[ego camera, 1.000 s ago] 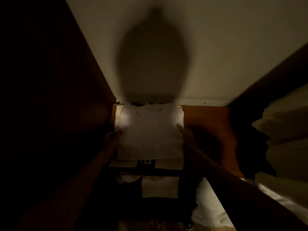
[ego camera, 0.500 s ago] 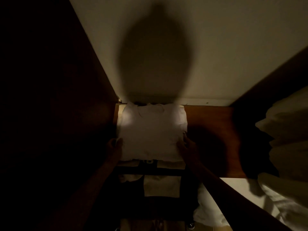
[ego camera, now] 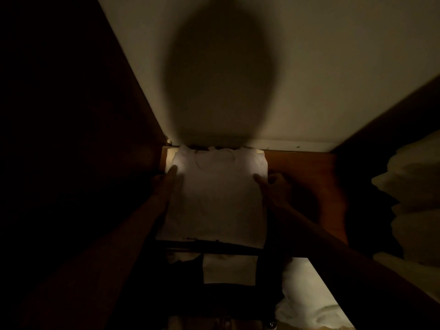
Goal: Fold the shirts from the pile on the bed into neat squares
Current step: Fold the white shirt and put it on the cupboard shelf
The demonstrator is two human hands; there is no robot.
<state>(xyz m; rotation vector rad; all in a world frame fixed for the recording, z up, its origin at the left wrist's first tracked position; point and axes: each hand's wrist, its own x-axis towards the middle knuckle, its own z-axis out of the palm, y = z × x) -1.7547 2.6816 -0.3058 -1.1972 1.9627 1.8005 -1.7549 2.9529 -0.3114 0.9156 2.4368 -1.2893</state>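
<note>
A folded white shirt [ego camera: 217,198] lies flat on a brown wooden shelf [ego camera: 302,177], its collar end up against the pale back wall [ego camera: 309,67] and its near edge reaching the shelf's front lip. The shirt's left side runs close along the dark side panel [ego camera: 71,115], with little room there; to its right the shelf board is bare wood up to another dark panel.

The left hand [ego camera: 167,184] lies along the shirt's left edge, fingers straight and together, the tips resting on the cloth near the collar corner. The right hand [ego camera: 271,186] is at the shirt's right edge, thumb on top of the cloth and fingers curled beside or under the edge; it seems to pinch the fabric, though the dim light leaves that unsure.

A large rounded shadow [ego camera: 219,79] falls on the wall above the shirt. Both forearms are nearly lost in darkness. Below the shelf lip, pale and dark cloth [ego camera: 229,269] shows in patches, too dim to name. White bedding [ego camera: 307,294] lies lower right, and light rumpled fabric [ego camera: 414,198] is cut off by the right edge of the view.
</note>
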